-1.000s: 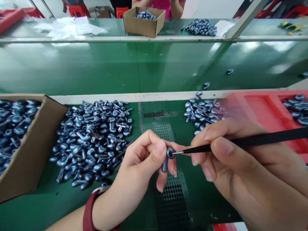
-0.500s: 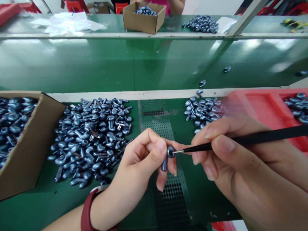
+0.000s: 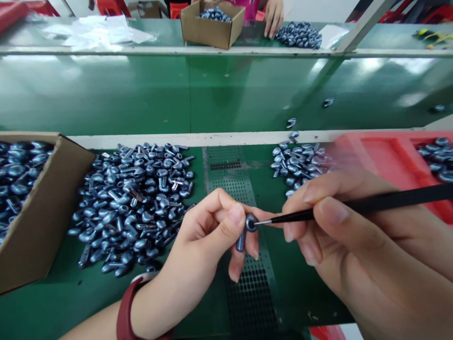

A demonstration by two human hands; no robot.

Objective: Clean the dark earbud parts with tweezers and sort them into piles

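**Earbud point(image 3: 250, 223) pinched in the left hand point(image 3: 208, 238), with a black pick point(image 3: 368, 205) at its head**

The earbud sits just above the perforated metal plate point(image 3: 231, 189), its round head up and its stem pointing down behind the left fingers. Those fingers are curled closed, gripping the earbud against the thumb. A red wristband point(image 3: 124, 314) circles the left wrist. The right hand point(image 3: 357, 241) is closed around the pick like a pen, and the pick's fine metal tip touches the earbud's head.

Left of the plate, a large heap of loose blue-grey earbuds point(image 3: 130, 203) lies on the green bench point(image 3: 63, 293), and a cardboard box point(image 3: 53, 208) beside it is full of more. To the right, a smaller heap point(image 3: 297, 165) lies partly behind the right hand, next to a red plastic tray point(image 3: 378, 158) with earbuds in its far compartment.

Beyond the white bench edge point(image 3: 212, 139), a few stray earbuds point(image 3: 290, 123) lie on a shiny green panel point(image 3: 106, 94). On the far bench stand a second cardboard box point(image 3: 212, 30) holding earbuds and a loose heap point(image 3: 299, 34), with a co-worker's hand point(image 3: 272, 16) just beside that heap. Papers point(image 3: 102, 32) lie further left.
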